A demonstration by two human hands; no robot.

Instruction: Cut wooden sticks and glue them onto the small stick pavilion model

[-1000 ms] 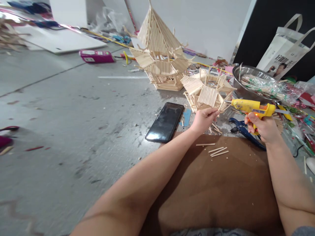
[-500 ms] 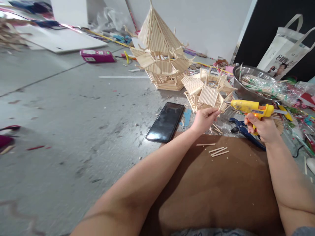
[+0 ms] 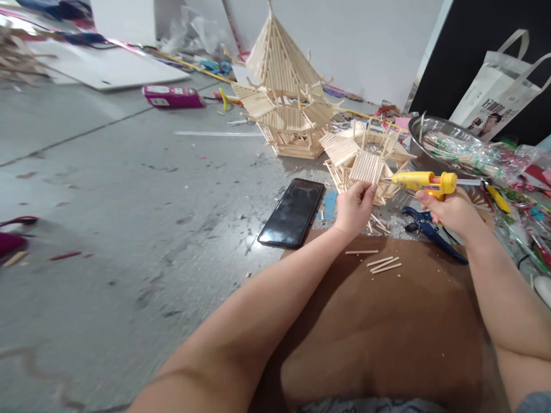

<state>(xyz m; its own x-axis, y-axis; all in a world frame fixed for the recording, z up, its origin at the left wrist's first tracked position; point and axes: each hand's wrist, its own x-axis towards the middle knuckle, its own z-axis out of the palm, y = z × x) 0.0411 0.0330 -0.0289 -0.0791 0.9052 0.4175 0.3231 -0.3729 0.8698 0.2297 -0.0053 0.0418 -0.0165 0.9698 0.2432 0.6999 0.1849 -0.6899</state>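
Up front, the left hand (image 3: 353, 205) pinches the near edge of a stick panel (image 3: 367, 167) on the small stick model (image 3: 365, 160), fingers closed on it. At its 3 o'clock, the right hand (image 3: 447, 210) is clamped around the glue gun (image 3: 424, 182), whose nozzle points toward 9 o'clock and touches the panel's right side. A phone (image 3: 293, 212) lies on the floor at the left hand's 9 o'clock. Loose sticks (image 3: 383, 264) rest on the brown board (image 3: 387, 332) at 6 o'clock. Blue pliers (image 3: 430, 232) lie just below the right hand. A finished pagoda (image 3: 284, 92) stands at 11 o'clock, a steel bowl (image 3: 434, 129) at 1 o'clock.
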